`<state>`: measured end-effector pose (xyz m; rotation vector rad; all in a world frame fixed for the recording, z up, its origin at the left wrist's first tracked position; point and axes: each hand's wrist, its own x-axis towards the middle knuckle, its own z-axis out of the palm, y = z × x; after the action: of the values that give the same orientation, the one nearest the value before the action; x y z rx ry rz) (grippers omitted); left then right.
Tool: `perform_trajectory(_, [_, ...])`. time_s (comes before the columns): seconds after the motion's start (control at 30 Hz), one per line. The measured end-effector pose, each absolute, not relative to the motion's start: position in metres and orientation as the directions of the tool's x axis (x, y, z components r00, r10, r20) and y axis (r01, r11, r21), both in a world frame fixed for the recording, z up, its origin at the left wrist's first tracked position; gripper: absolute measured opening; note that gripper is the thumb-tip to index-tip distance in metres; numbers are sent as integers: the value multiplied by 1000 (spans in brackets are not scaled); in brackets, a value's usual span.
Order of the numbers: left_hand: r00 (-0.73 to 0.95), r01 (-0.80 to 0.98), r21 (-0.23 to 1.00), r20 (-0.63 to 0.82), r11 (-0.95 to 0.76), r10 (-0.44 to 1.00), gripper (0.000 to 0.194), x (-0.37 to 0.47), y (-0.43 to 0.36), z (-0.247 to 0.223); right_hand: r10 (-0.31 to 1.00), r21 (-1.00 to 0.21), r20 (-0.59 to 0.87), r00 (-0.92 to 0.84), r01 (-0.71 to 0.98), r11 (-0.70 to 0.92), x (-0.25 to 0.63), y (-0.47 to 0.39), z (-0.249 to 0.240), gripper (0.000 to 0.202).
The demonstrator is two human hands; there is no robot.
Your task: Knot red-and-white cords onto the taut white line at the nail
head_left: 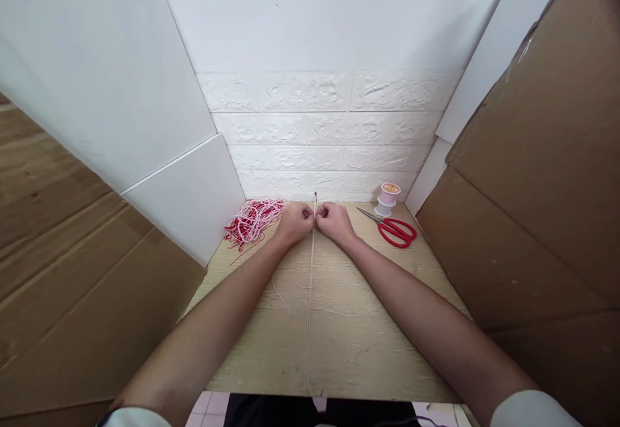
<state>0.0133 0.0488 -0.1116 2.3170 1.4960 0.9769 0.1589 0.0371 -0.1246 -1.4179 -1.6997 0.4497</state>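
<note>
A pale cord [310,285] runs from a small dark peg [316,194] at the back of the table, down the middle to the front edge. My left hand [296,221] and my right hand [334,221] meet at this cord just in front of the peg, one on each side. Both have their fingers pinched together on the cord near its far end. The fingertips are small in view, so the exact strands in each pinch are hard to make out.
A tangled heap of red and white cords [254,220] lies at the back left. Red-handled scissors [394,230] and stacked thread spools [386,199] are at the back right. Loose thread snippets [339,312] lie on the wooden table [387,356]. Cardboard panels [542,220] flank both sides.
</note>
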Motion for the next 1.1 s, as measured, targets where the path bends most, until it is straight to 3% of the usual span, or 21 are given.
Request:
perform_trajectory(0.33, [251, 756, 482, 412, -443, 876, 13, 12, 49, -113, 927, -716, 375, 21, 642, 275, 158, 40, -128, 7])
perform_trajectory(0.67, [15, 871, 453, 359, -188, 933, 19, 12, 44, -108, 901, -694, 398, 174, 699, 172, 163, 48, -132, 10])
perform_trajectory(1.1, [-55, 876, 468, 337, -116, 940, 16, 9, 45, -108, 888, -637, 413, 203, 761, 122, 166, 51, -135, 10])
